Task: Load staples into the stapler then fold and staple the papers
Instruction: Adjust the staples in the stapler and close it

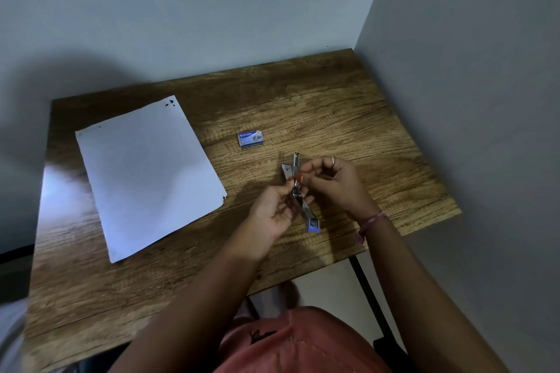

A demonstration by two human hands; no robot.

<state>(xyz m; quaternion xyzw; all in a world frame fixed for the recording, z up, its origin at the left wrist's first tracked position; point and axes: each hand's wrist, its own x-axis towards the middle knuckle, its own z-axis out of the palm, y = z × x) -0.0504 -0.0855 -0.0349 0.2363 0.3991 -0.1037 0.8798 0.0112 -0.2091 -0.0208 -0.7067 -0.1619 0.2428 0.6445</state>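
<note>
Between our two hands, held just above the table (333, 100), we have the stapler (298, 191) swung open. Its long axis runs from near us away, the blue end nearest us. Our left hand (274, 215) makes the grip around its middle. Our right hand (331, 182) is just beside the upper arm, fingertips pinched together, presumably on a staple strip, though we cannot see one. Beyond the grip lies the staple box (252, 139); well to its left, the papers (145, 175). We count one stapler, one box and one paper stack.
</note>
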